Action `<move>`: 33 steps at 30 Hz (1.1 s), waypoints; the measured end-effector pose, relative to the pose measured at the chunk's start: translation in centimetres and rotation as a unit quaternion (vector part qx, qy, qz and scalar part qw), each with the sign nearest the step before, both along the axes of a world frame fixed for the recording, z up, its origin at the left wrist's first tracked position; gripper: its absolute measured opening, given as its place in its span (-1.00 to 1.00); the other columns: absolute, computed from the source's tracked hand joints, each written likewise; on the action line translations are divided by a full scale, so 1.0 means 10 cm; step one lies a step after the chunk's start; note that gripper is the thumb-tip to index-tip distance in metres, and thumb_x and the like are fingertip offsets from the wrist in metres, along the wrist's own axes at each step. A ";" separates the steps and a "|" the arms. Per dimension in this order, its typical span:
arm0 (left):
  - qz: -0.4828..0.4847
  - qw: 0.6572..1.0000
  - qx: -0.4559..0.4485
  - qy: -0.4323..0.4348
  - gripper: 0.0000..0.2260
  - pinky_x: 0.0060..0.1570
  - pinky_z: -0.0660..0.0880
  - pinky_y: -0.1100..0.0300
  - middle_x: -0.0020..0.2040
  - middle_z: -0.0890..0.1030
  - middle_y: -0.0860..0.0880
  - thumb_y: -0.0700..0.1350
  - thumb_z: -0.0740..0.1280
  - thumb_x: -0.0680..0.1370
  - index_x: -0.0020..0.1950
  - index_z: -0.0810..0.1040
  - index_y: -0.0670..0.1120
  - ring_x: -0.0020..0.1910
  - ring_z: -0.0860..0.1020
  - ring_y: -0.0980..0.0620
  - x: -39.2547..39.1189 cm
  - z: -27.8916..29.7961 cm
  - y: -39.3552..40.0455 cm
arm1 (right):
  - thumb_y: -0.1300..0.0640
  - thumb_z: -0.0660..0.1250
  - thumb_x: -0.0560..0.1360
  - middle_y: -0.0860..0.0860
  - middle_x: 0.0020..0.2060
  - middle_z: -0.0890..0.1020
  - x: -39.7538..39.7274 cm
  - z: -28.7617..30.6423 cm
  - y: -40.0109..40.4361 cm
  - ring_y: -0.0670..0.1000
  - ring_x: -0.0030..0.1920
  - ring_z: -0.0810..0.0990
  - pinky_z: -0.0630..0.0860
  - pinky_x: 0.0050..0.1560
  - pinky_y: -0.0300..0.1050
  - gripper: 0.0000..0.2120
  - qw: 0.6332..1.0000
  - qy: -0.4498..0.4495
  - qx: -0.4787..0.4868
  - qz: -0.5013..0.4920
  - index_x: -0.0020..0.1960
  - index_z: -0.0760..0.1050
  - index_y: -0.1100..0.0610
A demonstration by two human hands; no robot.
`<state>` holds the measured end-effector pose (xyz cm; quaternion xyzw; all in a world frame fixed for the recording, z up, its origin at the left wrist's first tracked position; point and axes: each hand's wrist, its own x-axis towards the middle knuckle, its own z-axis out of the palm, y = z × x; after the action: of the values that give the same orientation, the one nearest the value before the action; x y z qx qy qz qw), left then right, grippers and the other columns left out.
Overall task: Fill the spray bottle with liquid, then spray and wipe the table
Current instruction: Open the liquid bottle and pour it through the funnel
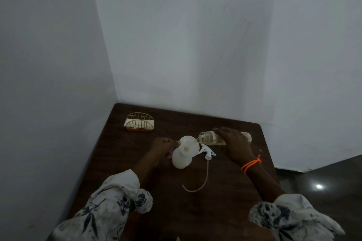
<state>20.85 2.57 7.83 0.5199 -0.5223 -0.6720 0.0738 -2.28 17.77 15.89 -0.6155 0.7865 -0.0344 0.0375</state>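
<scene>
A white spray bottle body (181,159) stands on the dark wooden table (195,211) with a white funnel (189,146) in its neck. My left hand (163,146) grips the funnel's rim at its left side. My right hand (235,146) holds a clear bottle (208,138) tipped on its side, its mouth at the funnel's right edge; pale yellow liquid lies inside it. The white spray head (208,151) with its long dip tube (203,178) lies on the table just right of the spray bottle.
A gold wire napkin holder (140,124) with white napkins stands at the table's far left. Walls close in behind and to the left. The table's right edge drops to a dark shiny floor (323,182). Something pink (33,150) peeks out under my left hand.
</scene>
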 end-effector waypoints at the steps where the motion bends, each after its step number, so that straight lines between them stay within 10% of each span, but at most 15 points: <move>1: 0.002 1.000 0.001 0.002 -0.74 -0.35 0.48 0.18 -0.19 0.62 -0.15 -0.07 0.51 0.56 0.08 0.67 -0.25 -0.37 0.51 0.00 0.00 0.00 0.00 | 0.20 0.52 0.35 0.01 0.25 0.63 0.00 0.00 0.00 0.08 0.26 0.59 0.52 0.22 -0.03 -0.32 1.000 0.002 -0.001 0.000 0.45 0.48 0.01; 33: 0.002 1.000 -0.005 0.005 -0.78 -0.34 0.54 0.22 -0.17 0.66 -0.11 -0.04 0.53 0.53 0.03 0.69 -0.17 -0.30 0.57 0.02 0.01 -0.07 -0.03 | 0.23 0.46 0.43 0.00 0.28 0.60 -0.01 0.04 -0.02 0.07 0.29 0.57 0.47 0.29 -0.01 -0.37 1.000 0.025 -0.004 0.000 0.47 0.45 -0.01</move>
<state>20.97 2.23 7.13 0.5171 -0.5246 -0.6715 0.0802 -2.36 17.58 16.26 -0.6166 0.7868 -0.0215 0.0154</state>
